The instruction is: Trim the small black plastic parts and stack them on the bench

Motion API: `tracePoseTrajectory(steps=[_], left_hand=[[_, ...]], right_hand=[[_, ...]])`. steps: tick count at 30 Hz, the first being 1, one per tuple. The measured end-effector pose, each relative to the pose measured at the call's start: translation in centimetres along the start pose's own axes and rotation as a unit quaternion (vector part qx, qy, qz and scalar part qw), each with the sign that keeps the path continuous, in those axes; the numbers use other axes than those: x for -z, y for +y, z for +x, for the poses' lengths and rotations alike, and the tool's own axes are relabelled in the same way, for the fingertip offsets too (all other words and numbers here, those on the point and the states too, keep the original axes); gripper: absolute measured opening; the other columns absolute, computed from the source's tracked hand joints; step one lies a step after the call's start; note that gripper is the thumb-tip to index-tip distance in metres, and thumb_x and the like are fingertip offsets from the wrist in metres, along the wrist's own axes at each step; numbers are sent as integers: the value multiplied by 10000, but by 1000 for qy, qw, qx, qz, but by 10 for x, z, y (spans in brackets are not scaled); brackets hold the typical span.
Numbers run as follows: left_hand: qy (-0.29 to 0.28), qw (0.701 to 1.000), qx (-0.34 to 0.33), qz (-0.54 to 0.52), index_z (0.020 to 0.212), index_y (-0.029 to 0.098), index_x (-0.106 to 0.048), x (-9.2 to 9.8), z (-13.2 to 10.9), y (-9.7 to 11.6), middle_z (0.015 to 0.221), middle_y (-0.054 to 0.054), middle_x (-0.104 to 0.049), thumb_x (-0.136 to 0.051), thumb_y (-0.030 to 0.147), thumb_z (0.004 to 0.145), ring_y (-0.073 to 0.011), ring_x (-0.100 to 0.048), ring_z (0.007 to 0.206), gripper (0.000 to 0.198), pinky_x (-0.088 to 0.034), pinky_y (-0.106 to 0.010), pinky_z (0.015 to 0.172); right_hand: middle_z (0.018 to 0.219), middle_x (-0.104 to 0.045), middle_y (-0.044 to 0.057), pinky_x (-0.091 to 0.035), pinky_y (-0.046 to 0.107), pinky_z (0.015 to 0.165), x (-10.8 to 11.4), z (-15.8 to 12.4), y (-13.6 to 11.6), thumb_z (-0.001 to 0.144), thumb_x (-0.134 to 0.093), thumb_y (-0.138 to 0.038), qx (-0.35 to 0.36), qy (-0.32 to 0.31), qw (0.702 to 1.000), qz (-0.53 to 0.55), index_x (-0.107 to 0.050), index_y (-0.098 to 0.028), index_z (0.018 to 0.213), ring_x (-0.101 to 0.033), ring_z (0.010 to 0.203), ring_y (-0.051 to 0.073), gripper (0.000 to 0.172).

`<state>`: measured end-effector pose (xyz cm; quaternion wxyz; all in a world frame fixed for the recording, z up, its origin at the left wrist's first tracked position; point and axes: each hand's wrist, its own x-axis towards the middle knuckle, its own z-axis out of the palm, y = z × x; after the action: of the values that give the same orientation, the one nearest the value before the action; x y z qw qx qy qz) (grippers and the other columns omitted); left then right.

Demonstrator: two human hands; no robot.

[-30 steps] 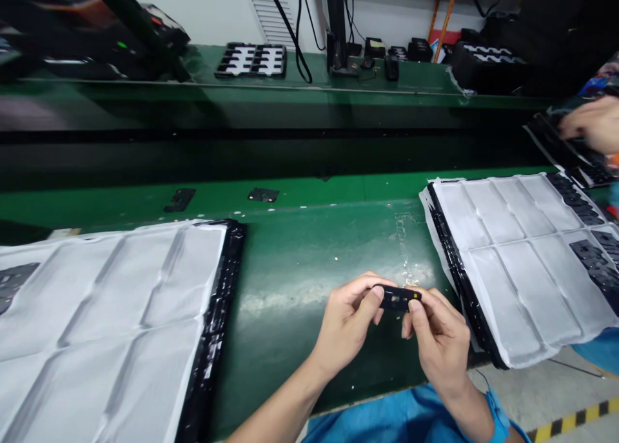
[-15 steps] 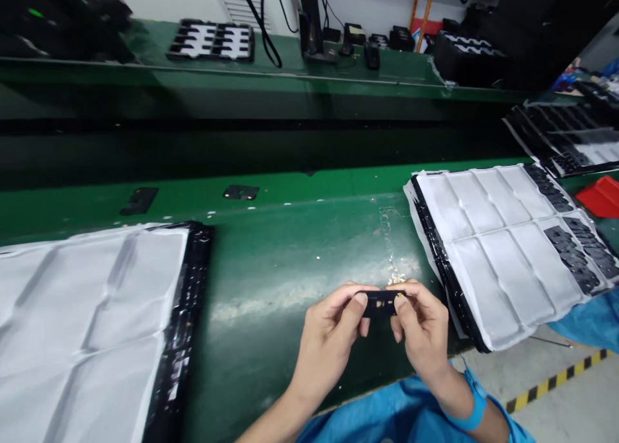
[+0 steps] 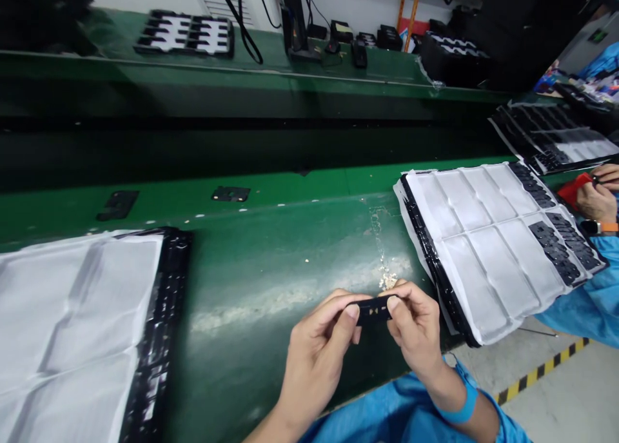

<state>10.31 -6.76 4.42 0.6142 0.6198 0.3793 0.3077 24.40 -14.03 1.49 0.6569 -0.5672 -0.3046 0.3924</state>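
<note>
Between both hands, above the green workbench (image 3: 271,262), is a small black flat plastic part (image 3: 371,311) with little slots in it. My left hand (image 3: 322,346) pinches its left end between thumb and fingers. At the other end, my right hand (image 3: 414,327) grips it the same way, thumb on the near face. Small pale crumbs (image 3: 388,280) lie on the bench just beyond my hands. To the right is a stack of trays lined with white sheet (image 3: 488,236), with black parts (image 3: 554,249) in its right-hand compartments.
Another white-covered tray stack (image 3: 87,327) fills the left side. Two flat black pieces (image 3: 231,194) lie along the back strip. On the raised shelf are a black tray (image 3: 186,33), a stand (image 3: 294,24) and cables. At far right, a co-worker's hands (image 3: 599,201) hold something beside a red object (image 3: 574,191).
The view has shifted slightly, so the bench things sit further left. My hands still hold the black part, now tilted a little. A co-worker's hands and sleeve have come into view at right.
</note>
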Motion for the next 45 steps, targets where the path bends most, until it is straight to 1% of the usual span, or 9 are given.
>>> tracePoseTrajectory(steps=[4, 9, 13, 25, 29, 35, 39, 42, 45], left_hand=[[-1, 1000, 11, 3, 1012, 178, -801, 3, -2, 0, 676, 14, -576, -582, 363, 1021, -107, -484, 534, 287, -378, -235, 522], [-37, 993, 107, -28, 1084, 149, -771, 11, -1, -3, 607, 37, -532, -584, 462, 1008, -104, -457, 500, 372, -348, -228, 504], [-64, 985, 150, -55, 1130, 130, -743, 17, 1, -6, 582, 38, -550, -591, 514, 985, -101, -438, 481, 438, -336, -227, 499], [-98, 978, 156, -95, 1051, 113, -750, 28, -3, 1, 607, 12, -592, -578, 455, 969, -101, -476, 476, 391, -378, -231, 513], [-85, 976, 167, -111, 1002, 117, -750, 32, -4, -5, 581, 13, -587, -549, 439, 971, -101, -473, 449, 380, -363, -230, 487], [-54, 975, 180, -116, 851, 138, -735, 37, -2, -12, 550, 23, -558, -520, 387, 955, -86, -404, 440, 345, -304, -220, 468], [-78, 977, 183, -69, 887, 141, -750, 63, 7, -15, 618, 14, -593, -552, 448, 942, -96, -459, 477, 369, -347, -222, 492], [-73, 983, 169, 24, 951, 148, -762, 103, 23, -17, 639, 15, -627, -628, 493, 901, -105, -496, 497, 374, -375, -221, 506], [-31, 979, 163, 117, 1088, 134, -751, 145, 51, -23, 592, 22, -632, -685, 490, 849, -128, -534, 497, 434, -384, -223, 497]], right_hand=[[580, -448, -84, -209, 152, 368, 0, 3, -2, 977, -685, -424, -54, -2, 998, 35, -674, -173, 803, -305, 381, 19, 305], [532, -514, -64, -289, 161, 388, 1, 3, -8, 985, -674, -427, -96, -55, 994, 18, -734, -156, 889, -424, 352, 43, 294], [557, -565, -42, -316, 163, 394, 0, 2, -10, 980, -680, -445, -98, -57, 994, 2, -743, -151, 915, -468, 352, 51, 307], [473, -490, -80, -282, 157, 321, -12, 4, -7, 945, -698, -533, -105, -39, 993, -34, -728, -151, 842, -397, 284, 47, 397], [468, -502, -75, -283, 160, 312, -18, 5, -6, 948, -684, -547, -108, -45, 992, -56, -715, -158, 817, -415, 274, 56, 412], [485, -518, -63, -336, 175, 355, -29, 2, -2, 996, -645, -527, -71, -53, 991, -99, -713, -161, 844, -477, 319, 76, 402], [532, -570, -52, -421, 197, 447, -28, 1, 12, 1034, -619, -473, -86, -106, 984, -113, -731, -159, 1055, -542, 412, 101, 334], [729, -675, 0, -473, 220, 490, -20, 3, 24, 1034, -619, -451, -87, -128, 979, -133, -704, -166, 1205, -595, 486, 110, 343], [769, -681, 19, -512, 250, 526, -7, 5, 29, 1065, -553, -394, -50, -130, 969, -203, -733, -163, 1168, -623, 519, 127, 310]])
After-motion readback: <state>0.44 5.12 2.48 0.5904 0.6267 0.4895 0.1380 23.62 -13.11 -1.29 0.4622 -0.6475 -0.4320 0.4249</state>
